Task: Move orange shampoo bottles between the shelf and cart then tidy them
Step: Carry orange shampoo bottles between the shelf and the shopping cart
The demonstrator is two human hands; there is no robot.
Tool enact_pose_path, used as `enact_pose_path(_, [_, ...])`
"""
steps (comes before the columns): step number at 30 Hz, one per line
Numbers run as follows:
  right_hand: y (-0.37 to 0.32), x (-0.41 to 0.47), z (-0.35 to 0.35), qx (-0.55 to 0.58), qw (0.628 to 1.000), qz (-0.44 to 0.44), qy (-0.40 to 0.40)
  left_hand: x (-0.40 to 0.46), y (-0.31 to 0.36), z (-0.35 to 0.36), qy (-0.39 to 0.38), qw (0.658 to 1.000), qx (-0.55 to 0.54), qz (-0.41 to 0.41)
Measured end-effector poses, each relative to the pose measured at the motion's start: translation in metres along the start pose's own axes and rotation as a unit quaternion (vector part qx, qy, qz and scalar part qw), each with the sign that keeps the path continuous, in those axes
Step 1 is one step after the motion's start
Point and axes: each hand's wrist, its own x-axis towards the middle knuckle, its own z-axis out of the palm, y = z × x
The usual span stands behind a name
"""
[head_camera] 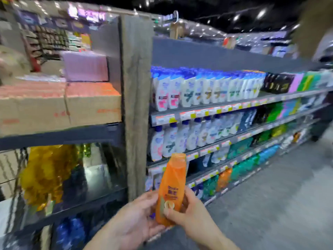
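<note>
An orange shampoo bottle (172,188) is shown held upright in both hands, low in the head view, in front of the shelf (198,112). The left hand (137,219) is presented palm-up beneath and behind the bottle's lower part, its fingers curled around the left edge, so that its grip is pressed against the bottle. The right hand (191,212) is brought in from the right, wrist angled inward; its thumb is laid across the lower label and its fingers are wrapped behind, the grip being pinched on the bottle. The cap is pointed upward, slightly tilted to the right. Both forearms are extended forward from the lower edge of the frame.

More orange bottles (223,179) are seen standing on a lower tier of the shelf, between green packs. White bottles with blue caps (198,89) are ranged along the upper tiers. A wooden post (137,105) is set at the shelf's end, and a cardboard box (59,109) is stacked on the dark rack to the left. The frame is blurred, so the label print cannot be read
</note>
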Motion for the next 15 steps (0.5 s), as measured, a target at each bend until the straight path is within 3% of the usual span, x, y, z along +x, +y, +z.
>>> enact_pose_path(7, [-0.009, 0.017, -0.194, 0.022, 0.988, -0.028, 0.150, 0.142, -0.008, 0.166, -0.126, 0.991, 0.041, -0.028])
enact_pose_path(15, [-0.028, 0.105, -0.396, 0.018, 0.967, -0.052, 0.249, 0.334, 0.022, 0.326, -0.216, 0.971, 0.084, -0.057])
